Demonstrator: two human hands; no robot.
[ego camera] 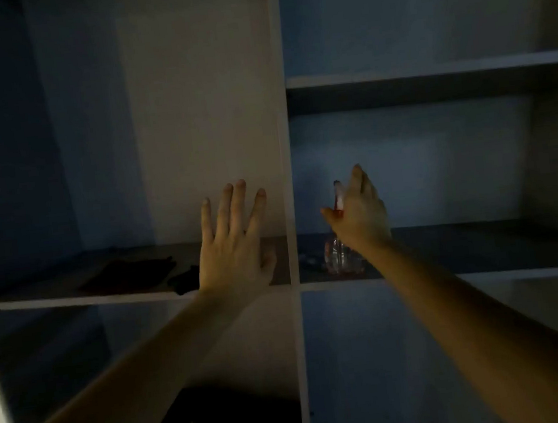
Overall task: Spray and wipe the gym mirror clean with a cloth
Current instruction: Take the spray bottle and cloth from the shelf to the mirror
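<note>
Both your arms reach forward into a dim shelving unit split by a pale vertical divider (283,142). Your left hand (236,246) is raised with its back toward you, fingers (238,201) spread wide and holding nothing, in front of the left compartment. On the shelf (39,298) there lies a dark folded cloth (127,273), left of your hand and apart from it; a smaller dark piece (185,279) sits just beside your wrist. Your right hand (357,217) is in the right compartment, at the top of a clear spray bottle (339,256) with a red and white head, which stands upright on the shelf close to the divider. The fingers there look loosely curved around the head, but blur keeps you from telling whether they grip it.
</note>
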